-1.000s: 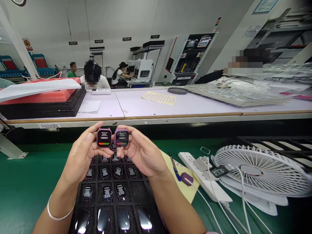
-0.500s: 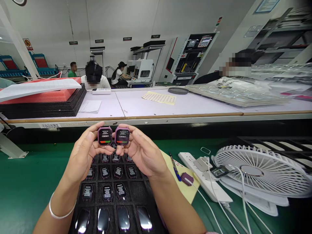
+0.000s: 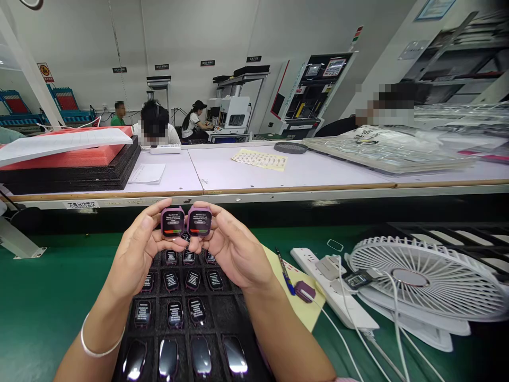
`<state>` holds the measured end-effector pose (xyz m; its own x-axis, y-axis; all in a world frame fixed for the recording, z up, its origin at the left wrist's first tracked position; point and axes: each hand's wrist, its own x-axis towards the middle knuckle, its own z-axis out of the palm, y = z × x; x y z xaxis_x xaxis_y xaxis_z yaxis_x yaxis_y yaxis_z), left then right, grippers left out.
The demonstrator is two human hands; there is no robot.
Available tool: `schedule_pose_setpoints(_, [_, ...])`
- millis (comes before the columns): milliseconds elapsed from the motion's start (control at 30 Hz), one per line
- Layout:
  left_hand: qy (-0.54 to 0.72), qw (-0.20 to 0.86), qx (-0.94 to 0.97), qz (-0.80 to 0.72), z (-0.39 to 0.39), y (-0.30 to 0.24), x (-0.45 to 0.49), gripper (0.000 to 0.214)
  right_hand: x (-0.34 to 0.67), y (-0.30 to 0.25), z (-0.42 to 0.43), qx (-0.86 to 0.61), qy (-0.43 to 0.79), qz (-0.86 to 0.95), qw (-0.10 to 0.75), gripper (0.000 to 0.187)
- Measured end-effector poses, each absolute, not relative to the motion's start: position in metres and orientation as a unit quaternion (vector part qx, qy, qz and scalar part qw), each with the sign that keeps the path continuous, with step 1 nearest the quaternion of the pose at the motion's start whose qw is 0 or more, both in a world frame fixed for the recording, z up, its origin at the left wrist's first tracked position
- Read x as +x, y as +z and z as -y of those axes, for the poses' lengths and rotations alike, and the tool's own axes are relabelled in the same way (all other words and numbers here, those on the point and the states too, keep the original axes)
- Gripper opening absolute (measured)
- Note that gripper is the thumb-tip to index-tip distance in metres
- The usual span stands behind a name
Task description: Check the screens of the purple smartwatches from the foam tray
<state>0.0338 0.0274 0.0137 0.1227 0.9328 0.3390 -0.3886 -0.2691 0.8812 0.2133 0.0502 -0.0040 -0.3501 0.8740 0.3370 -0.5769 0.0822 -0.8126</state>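
Note:
My left hand (image 3: 139, 246) grips a purple smartwatch body (image 3: 172, 222) by its edges, fingers above and below. A matching purple smartwatch body (image 3: 199, 221) is held the same way in my right hand (image 3: 234, 249). Both stand upright side by side, very close together, their lit screens facing me with small white text and a red-green bar. Beneath my hands lies a black foam tray (image 3: 226, 313) with several more watches in its compartments. Those in the middle rows show white text; the front-row watches (image 3: 201, 356) have dark, glossy screens. My wrists and hands hide part of the tray.
Right of the tray lie a yellow sheet (image 3: 308, 315), a pen (image 3: 285, 271) and a purple charging puck (image 3: 305, 292). Beyond them are a white power strip (image 3: 338, 294) with cables and a white fan (image 3: 429, 276). A raised white shelf (image 3: 222, 175) runs across; people sit behind it.
The text on both held watch screens has changed. The left watch has shifted very slightly to the right; both hands otherwise stay in place.

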Motion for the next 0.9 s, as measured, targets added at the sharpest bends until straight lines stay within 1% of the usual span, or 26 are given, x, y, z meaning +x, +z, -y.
schedule_pose_setpoints(767, [0.614,0.545,0.516,-0.245,-0.028,0.014,0.037,0.047,0.213,-0.001,-0.05,-0.133,0.652,0.495,0.558,0.036])
schedule_pose_setpoints(833, [0.618,0.542,0.514,-0.243,-0.024,0.019,0.036,0.046,0.214,0.002,-0.044,-0.125,0.638,0.5,0.572,0.033])
schedule_pose_setpoints(900, [0.64,0.528,0.508,-0.231,-0.011,0.023,0.028,0.043,0.22,0.005,-0.029,-0.115,0.585,0.505,0.624,0.027])
